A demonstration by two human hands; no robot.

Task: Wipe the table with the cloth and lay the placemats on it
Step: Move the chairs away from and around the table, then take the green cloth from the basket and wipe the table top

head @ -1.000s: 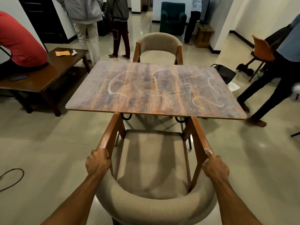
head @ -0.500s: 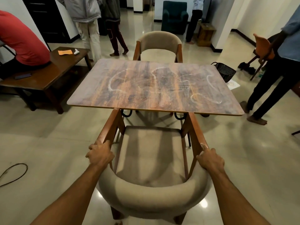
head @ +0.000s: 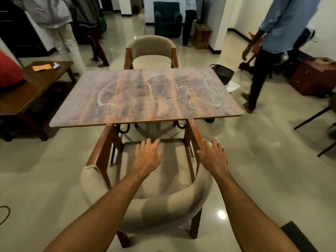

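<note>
Leftmost, a seated person in red is cut off by the frame edge; a loop of black cable on the pale tiled floor is cut by the same edge; the dark brown wooden side table nearby carries an orange paper and a small white object too blurred to identify. Bare floor lies open between that side table and the beige upholstered armchair with wooden arms in the foreground. The rectangular wood-grain table with rounded corners stands in the middle, just ahead of both hands, with white smears looping over its top; its near edge overhangs the front ends of the armchair's arms, and its legs are mostly hidden. A second beige chair sits at the far edge, its seat partly hidden. The left hand is over the armchair's seat, fingers spread and loose, holding nothing; the right hand is spread likewise at the right wooden arm, also holding nothing; contact cannot be judged for either. A black mesh basket peeks from behind the table's far right corner; beyond a wide stretch of floor stands a person in a blue shirt, head out of frame.
</note>
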